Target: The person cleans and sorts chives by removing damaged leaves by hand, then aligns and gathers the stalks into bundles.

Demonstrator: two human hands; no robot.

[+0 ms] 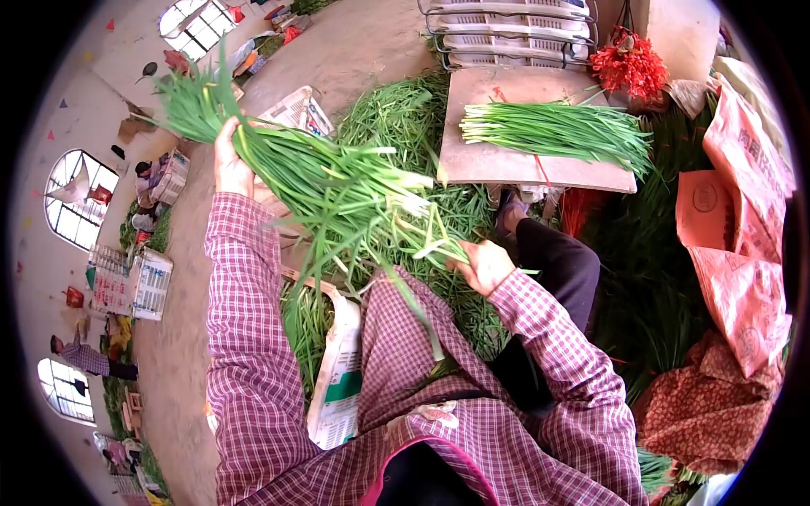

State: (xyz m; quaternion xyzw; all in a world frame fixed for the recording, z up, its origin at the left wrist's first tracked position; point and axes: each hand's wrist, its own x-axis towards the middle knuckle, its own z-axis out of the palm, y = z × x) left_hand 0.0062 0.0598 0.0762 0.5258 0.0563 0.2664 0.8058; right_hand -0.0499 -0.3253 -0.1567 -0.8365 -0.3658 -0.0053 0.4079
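My left hand (233, 162) is wrapped round a thick bunch of garlic chives (316, 173), holding it up in front of me with the green tips at upper left and the pale stem ends at right. Below those stem ends, my right hand (483, 265) is closed in a pinch on a few loose, drooping chive stalks (434, 236). On a board (540, 173) at upper right lies another chive bundle (553, 135), neatly aligned, with a red tie strand (542, 169) running beneath it.
Loose chive leaves (396, 118) cover the floor around my legs. Stacked white crates (515, 38) stand behind the board. A cluster of red ties (629, 66) hangs beside a post. Pink sacks (734, 211) are at right, and a white carton (337, 371) is near my lap. Other people sit along the left wall.
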